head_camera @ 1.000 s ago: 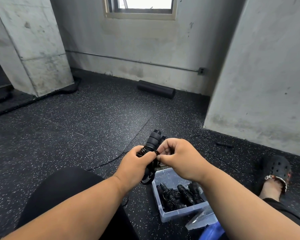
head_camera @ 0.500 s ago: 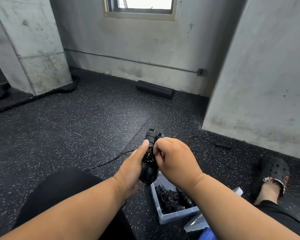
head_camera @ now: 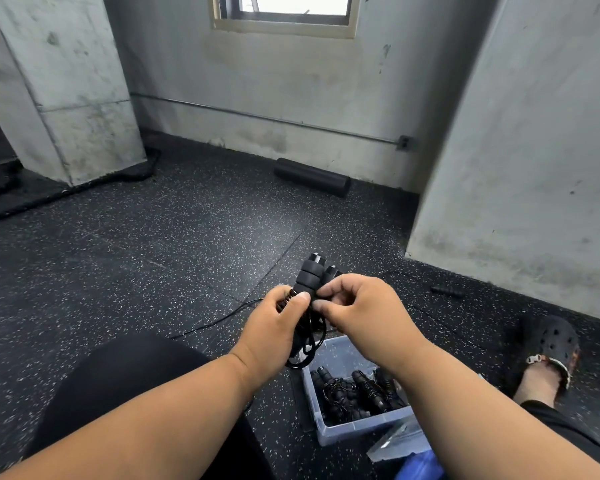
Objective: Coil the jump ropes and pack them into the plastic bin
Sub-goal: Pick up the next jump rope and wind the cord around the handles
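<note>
A black jump rope (head_camera: 311,276) with two foam handles held side by side points up and away, its cord loops hanging below. My left hand (head_camera: 274,336) grips the handles and the bundled cord. My right hand (head_camera: 361,315) pinches the cord against the handles from the right. A loose end of cord (head_camera: 219,319) trails left across the floor. Just below my hands, a clear plastic bin (head_camera: 326,429) sits on the floor with several coiled black jump ropes (head_camera: 354,396) in it; my right forearm hides its right side.
A black foam roller (head_camera: 312,176) lies by the back wall. A small black object (head_camera: 447,291) rests near the right concrete wall. A clear lid (head_camera: 394,443) leans beside the bin. My foot in a black clog (head_camera: 548,348) is at right, my knee at lower left.
The handles tilted more upright, then leaned back. My right hand shifted from covering the handles to pinching the cord at their side. Loops now hang below my left hand.
</note>
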The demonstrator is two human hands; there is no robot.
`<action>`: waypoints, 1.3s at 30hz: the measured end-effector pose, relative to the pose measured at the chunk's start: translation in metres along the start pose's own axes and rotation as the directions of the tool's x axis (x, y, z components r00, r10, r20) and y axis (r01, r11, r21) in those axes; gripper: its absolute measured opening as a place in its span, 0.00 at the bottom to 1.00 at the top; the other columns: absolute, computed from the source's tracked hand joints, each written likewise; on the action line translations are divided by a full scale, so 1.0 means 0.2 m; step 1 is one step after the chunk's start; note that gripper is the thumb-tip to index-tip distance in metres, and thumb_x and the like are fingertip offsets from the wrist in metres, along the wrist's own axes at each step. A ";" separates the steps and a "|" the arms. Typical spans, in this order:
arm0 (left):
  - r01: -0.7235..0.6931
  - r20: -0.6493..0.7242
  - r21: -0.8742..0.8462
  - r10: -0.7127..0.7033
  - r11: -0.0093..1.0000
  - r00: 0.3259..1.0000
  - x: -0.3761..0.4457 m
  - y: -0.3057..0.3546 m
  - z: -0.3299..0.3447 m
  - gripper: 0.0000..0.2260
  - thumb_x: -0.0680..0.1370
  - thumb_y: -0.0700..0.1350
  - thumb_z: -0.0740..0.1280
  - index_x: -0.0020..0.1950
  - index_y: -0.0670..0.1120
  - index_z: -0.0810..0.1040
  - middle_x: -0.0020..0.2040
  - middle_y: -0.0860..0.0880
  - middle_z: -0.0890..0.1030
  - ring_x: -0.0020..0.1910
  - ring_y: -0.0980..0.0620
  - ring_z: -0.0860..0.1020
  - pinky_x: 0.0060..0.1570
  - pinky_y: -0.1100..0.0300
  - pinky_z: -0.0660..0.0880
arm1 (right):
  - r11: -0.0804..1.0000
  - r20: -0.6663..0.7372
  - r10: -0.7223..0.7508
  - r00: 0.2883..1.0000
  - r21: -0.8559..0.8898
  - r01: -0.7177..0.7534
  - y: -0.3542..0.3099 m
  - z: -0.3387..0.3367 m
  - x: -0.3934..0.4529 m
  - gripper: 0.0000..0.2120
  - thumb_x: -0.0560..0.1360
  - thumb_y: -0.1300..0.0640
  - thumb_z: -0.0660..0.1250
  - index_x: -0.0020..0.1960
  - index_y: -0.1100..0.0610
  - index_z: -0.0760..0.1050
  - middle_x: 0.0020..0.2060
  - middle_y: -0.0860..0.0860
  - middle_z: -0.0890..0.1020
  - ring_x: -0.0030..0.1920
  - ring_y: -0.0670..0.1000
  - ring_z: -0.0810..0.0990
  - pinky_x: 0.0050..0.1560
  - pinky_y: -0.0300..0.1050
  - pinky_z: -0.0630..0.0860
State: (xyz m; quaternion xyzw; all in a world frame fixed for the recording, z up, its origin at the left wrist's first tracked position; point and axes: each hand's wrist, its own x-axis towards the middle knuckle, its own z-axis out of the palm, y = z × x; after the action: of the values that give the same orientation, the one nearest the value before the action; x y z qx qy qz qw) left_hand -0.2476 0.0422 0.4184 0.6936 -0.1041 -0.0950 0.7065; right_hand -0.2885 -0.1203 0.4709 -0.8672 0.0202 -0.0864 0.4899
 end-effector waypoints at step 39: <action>0.167 0.140 0.031 -0.169 0.986 0.976 -0.02 0.04 0.03 0.16 0.82 0.58 0.69 0.59 0.45 0.79 0.44 0.46 0.83 0.40 0.49 0.80 0.42 0.52 0.77 | 0.823 0.025 -0.285 0.958 -0.506 0.258 0.10 -0.12 -0.02 0.09 0.73 0.52 0.69 0.40 0.52 0.70 0.31 0.46 0.76 0.33 0.50 0.74 0.36 0.51 0.72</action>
State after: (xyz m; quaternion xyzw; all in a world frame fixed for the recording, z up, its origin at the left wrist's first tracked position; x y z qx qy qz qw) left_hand -0.2531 0.0369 0.4260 0.6980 -0.0960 -0.2026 0.6801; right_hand -0.2951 -0.1495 0.4653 -0.9563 -0.0688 -0.1693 0.2283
